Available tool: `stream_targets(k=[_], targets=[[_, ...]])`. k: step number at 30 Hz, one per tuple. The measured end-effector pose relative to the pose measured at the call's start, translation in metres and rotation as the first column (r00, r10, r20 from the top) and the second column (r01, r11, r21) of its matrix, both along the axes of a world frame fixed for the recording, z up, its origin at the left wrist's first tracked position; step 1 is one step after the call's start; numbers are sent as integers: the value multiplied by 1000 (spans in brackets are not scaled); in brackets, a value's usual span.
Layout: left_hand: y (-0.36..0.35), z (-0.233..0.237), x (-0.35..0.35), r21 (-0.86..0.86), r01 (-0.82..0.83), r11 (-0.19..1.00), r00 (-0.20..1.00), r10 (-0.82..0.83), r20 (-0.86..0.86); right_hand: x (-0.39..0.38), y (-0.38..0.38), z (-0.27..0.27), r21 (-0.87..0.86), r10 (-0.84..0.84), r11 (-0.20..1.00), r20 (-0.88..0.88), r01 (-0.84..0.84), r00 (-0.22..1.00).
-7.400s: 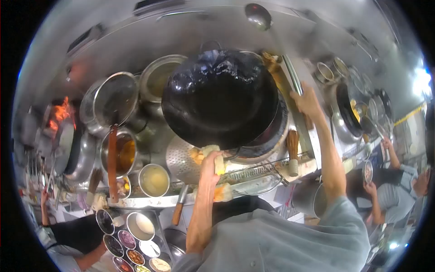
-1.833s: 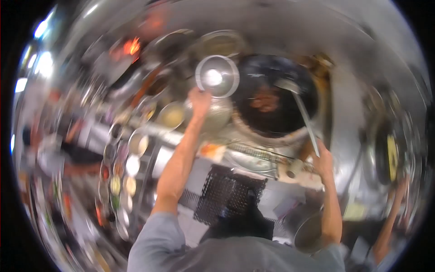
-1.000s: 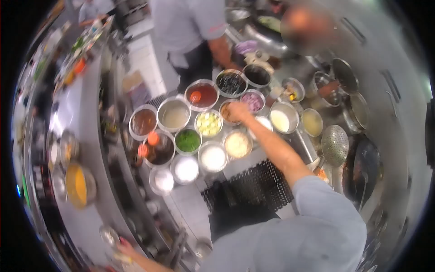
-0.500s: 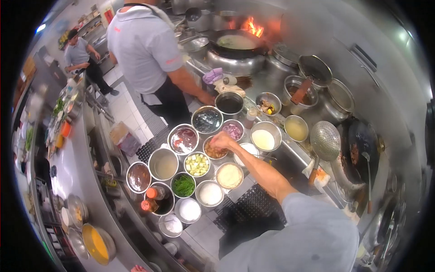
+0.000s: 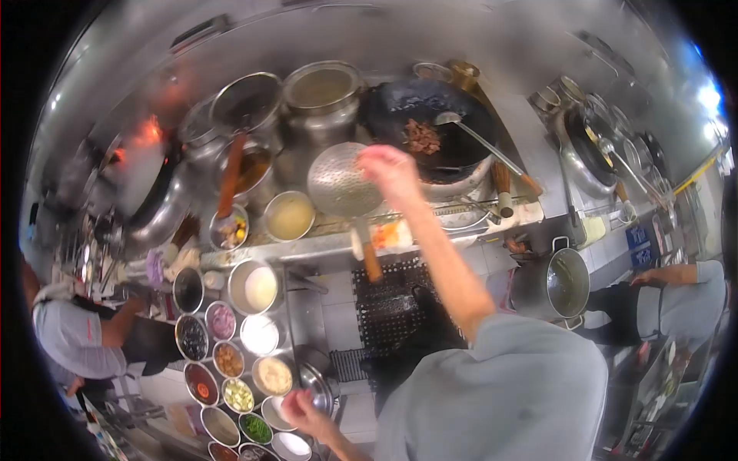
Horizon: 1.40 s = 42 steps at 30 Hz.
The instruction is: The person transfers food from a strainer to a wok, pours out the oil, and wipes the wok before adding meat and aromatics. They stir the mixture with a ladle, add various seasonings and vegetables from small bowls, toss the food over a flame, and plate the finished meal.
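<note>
My right hand [image 5: 387, 173] is over the perforated ladle [image 5: 344, 180], left of the wok [image 5: 430, 127]. Its fingers are pinched together, and what they hold is too blurred to make out. Chopped brown food [image 5: 422, 137] and a long-handled metal ladle [image 5: 477, 138] are in the wok. Low in the view, my left hand [image 5: 304, 411] has loosely bent fingers, slightly apart, with nothing visible in them. It is beside a bowl of white contents [image 5: 277, 412], near the bowl of pale yellow contents [image 5: 274, 376].
Bowls of diced pale green food [image 5: 238, 395], chopped greens [image 5: 255, 429] and brown pieces [image 5: 228, 359] stand at lower left. Flames [image 5: 147, 132] rise at the far left. One person [image 5: 69, 338] is at left, another [image 5: 684, 307] at right. A tall pot [image 5: 321, 88] stands behind.
The view has swung right toward the wok. My right hand has left the bowl of brown pieces and moved over the perforated ladle. More of my left hand shows, now beside the bowls.
</note>
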State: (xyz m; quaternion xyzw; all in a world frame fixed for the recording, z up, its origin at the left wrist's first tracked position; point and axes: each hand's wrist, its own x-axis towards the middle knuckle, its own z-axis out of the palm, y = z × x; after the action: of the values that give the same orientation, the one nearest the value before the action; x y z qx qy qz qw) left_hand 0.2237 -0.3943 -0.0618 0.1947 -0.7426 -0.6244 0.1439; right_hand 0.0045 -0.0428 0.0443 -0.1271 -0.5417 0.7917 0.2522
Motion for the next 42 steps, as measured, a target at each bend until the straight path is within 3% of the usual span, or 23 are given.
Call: stream_targets(k=[1, 2, 3, 4, 5, 6, 7, 9, 11, 13, 15, 16, 18, 21, 22, 23, 25, 29, 32, 35, 37, 39, 42], targets=[[15, -10, -14, -16, 135, 991, 991, -136, -17, 2, 28, -3, 109, -112, 987, -37, 115, 993], [55, 4, -33, 61, 240, 969, 971, -239, -31, -4, 71, -13, 304, -246, 927, 50, 220, 968], [92, 8, -49, -1, 363, 932, 930, -363, -55, -10, 106, -20, 503, -295, 836, 70, 222, 953], [130, 18, -63, -16, 450, 893, 893, -449, 29, -21, 138, -35, 690, -236, 715, 85, 114, 968], [170, 16, -77, -64, 548, 834, 835, -550, -20, -29, 168, -51, 834, -176, 552, 118, -1, 977], [212, 14, -92, -115, 635, 764, 762, -644, -66, -26, 188, -55, 786, -122, 600, 277, -152, 953], [252, 22, -104, -230, 712, 664, 683, -731, 5, -18, 208, -54, 769, -118, 619, 294, -161, 948], [331, 14, -126, -429, 742, 515, 530, -843, -97, 5, 254, -48, 743, -133, 642, 353, -191, 926], [396, 11, -145, -540, 730, 418, 427, -897, -117, 46, 304, -69, 951, -466, 298, 222, -85, 856], [450, 10, -167, -678, 639, 364, 385, -914, -128, 98, 329, -77, 922, -613, 189, 379, -337, 694], [483, 5, -187, -738, 566, 368, 412, -901, -133, 127, 337, -101, 720, -436, 472, 692, -509, 575], [493, 2, -198, -749, 587, 307, 422, -906, -40, 134, 339, -106, 716, -427, 468, 697, -518, 577], [500, -10, -206, -747, 618, 245, 435, -898, 66, 150, 338, -109, 722, -326, 594, 619, -355, 715], [510, -7, -211, -775, 590, 228, 415, -909, 48, 184, 339, -100, 724, -231, 551, 610, -415, 758], [513, -7, -209, -762, 585, 278, 422, -907, -6, 184, 339, -102, 790, -162, 476, 510, -386, 844], [512, -14, -204, -743, 589, 318, 425, -904, -49, 179, 334, -97, 782, -162, 483, 521, -393, 838], [515, -16, -201, -747, 586, 314, 429, -902, -43, 148, 330, -89, 642, -198, 556, 719, -527, 667], [513, -14, -202, -747, 587, 313, 415, -908, -55, 107, 336, -97, 750, -292, 572, 565, -332, 772], [510, -18, -204, -761, 581, 288, 387, -921, -52, 93, 338, -97, 768, -349, 501, 600, -398, 720], [508, -17, -205, -757, 593, 274, 368, -929, -48, 117, 336, -95, 735, -265, 500, 634, -458, 727], [507, -21, -204, -751, 604, 265, 370, -929, -31, 158, 329, -65, 601, -193, 590, 754, -540, 628], [510, -19, -205, -746, 614, 260, 379, -925, -10, 197, 331, -57, 701, -234, 464, 687, -542, 688], [510, -22, -204, -752, 597, 279, 382, -923, -39, 201, 334, -47, 637, -152, 534, 719, -556, 678]])
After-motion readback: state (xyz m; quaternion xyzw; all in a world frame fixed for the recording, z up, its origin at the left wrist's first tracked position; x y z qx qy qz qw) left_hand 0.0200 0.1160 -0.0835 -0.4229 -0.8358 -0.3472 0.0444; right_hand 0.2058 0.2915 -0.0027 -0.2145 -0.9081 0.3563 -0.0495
